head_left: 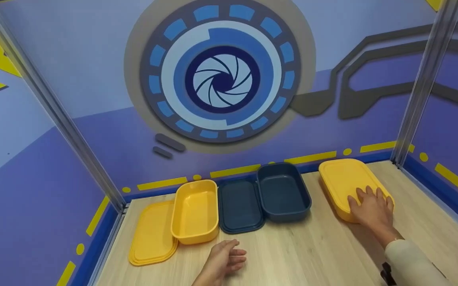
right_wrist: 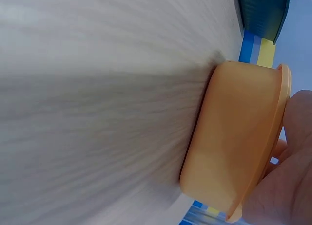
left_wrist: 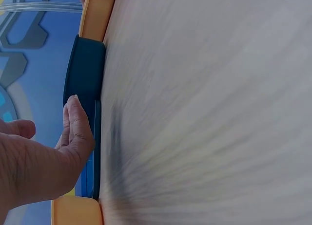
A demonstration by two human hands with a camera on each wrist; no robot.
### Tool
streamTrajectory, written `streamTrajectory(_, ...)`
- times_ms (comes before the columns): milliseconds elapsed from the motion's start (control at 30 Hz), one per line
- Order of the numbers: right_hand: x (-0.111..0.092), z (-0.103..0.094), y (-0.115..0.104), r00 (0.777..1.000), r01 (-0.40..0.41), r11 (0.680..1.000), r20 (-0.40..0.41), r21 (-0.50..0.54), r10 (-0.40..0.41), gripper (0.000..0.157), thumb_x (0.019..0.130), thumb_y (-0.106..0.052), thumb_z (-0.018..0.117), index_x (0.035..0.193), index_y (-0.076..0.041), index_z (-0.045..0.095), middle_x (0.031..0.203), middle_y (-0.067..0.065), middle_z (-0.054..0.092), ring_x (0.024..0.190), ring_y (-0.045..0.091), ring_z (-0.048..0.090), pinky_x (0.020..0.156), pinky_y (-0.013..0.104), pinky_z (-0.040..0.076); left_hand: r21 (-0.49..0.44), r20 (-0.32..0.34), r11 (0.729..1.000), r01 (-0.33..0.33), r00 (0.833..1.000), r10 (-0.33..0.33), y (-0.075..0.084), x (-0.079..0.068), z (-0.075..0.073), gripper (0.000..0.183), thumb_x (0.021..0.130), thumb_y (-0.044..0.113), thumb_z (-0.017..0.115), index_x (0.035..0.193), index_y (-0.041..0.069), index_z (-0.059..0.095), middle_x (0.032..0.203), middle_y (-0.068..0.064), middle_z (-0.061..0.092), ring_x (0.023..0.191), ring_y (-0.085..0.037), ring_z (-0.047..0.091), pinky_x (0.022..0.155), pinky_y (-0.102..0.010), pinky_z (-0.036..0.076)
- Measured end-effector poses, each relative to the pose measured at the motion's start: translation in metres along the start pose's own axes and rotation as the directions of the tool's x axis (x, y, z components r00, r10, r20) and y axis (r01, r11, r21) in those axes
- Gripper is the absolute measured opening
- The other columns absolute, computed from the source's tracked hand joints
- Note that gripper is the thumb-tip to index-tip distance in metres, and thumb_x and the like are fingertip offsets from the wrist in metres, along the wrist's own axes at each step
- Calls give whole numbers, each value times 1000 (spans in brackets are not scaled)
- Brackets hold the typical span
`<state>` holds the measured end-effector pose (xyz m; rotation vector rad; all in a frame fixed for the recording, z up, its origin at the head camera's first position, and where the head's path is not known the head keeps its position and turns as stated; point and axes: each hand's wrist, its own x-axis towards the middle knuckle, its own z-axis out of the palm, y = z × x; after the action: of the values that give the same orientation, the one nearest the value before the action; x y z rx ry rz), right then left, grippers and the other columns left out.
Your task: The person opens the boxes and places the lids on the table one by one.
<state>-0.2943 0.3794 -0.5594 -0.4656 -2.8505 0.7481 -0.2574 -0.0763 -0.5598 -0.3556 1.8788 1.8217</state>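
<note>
At the right end of the row stands a yellow lunch box (head_left: pixel 346 178) with its lid on. My right hand (head_left: pixel 373 208) rests on the near part of that lid, fingers spread over the top. The box's side wall (right_wrist: pixel 234 137) faces the right wrist camera, with the hand at the lid's rim. Low in the middle of the head view, my left hand (head_left: pixel 223 260) holds nothing, its fingers loosely bent. It is nearest to an open yellow box (head_left: pixel 195 210) and a flat dark blue lid (head_left: pixel 241 206). In the left wrist view, that hand (left_wrist: pixel 53 157) overlaps the blue pieces.
An open dark blue box (head_left: pixel 284 192) stands right of the blue lid. A loose yellow lid (head_left: pixel 153 234) lies at the far left, against the open yellow box. The pieces line up along the printed back wall (head_left: pixel 105 131) on a wooden table (head_left: pixel 304 258). Metal posts (head_left: pixel 424 83) mark the corners.
</note>
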Motion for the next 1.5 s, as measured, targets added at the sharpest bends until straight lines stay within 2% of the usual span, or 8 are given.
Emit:
streamTrajectory(300,-3,-2,1,997,45,998,60,-48,-42,83,101,-61,35,152,5,29,157,39,14,143,62,4,113,73,-9,10,6,1000,-22,1000,22,-4,2,-2,46,100,30,54,133,-3,49,104,-12,72,85,-16,72,74,-31,59)
streamTrajectory(500,-9,-3,0,996,43,997,75,-62,-38,84,101,-61,35,152,5,28,157,39,13,143,62,4,113,73,-9,25,0,1000,-18,1000,18,-3,3,-2,47,101,30,53,133,-3,49,103,-11,72,85,-16,72,74,-30,59)
streamTrajectory(600,-13,-3,-1,996,50,996,74,-78,-44,85,100,-62,34,152,5,29,156,39,14,142,63,5,113,74,-7,23,-4,999,-38,999,38,-4,2,-2,45,101,30,54,131,-2,50,102,-11,72,83,-15,71,72,-29,59)
streamTrajectory(733,-22,-3,-1,996,76,993,57,-90,-71,85,100,-63,33,151,5,31,155,40,17,141,63,8,112,75,-5,8,-1,997,-77,997,77,-6,0,-1,42,100,29,54,129,-2,51,100,-12,73,78,-13,71,66,-26,58)
streamTrajectory(900,-34,-4,3,994,97,991,50,-93,-92,85,100,-64,34,150,5,33,155,39,19,141,64,9,111,76,-4,28,15,997,-66,998,66,-8,0,2,42,101,30,54,129,-1,51,102,-11,72,79,-12,71,68,-26,58)
streamTrajectory(1133,-53,-8,5,990,99,988,115,-118,-85,93,97,-71,32,150,5,35,154,41,20,139,66,8,107,79,0,60,31,997,-46,999,45,-11,1,4,42,102,30,52,131,-2,51,104,-12,72,80,-12,70,68,-25,58)
streamTrajectory(1267,-66,-9,5,990,104,987,112,-126,-90,94,96,-73,32,149,5,37,153,41,21,137,68,9,105,80,2,66,33,996,-52,998,50,-10,0,5,43,102,30,52,131,-2,51,104,-11,72,81,-12,70,67,-25,58)
streamTrajectory(1500,-90,-11,0,984,67,988,174,-139,-42,99,93,-77,31,149,5,35,154,42,17,138,67,5,107,79,-2,61,38,996,-58,998,56,-7,-4,9,42,101,29,53,130,-2,53,101,-10,73,80,-12,70,67,-25,57)
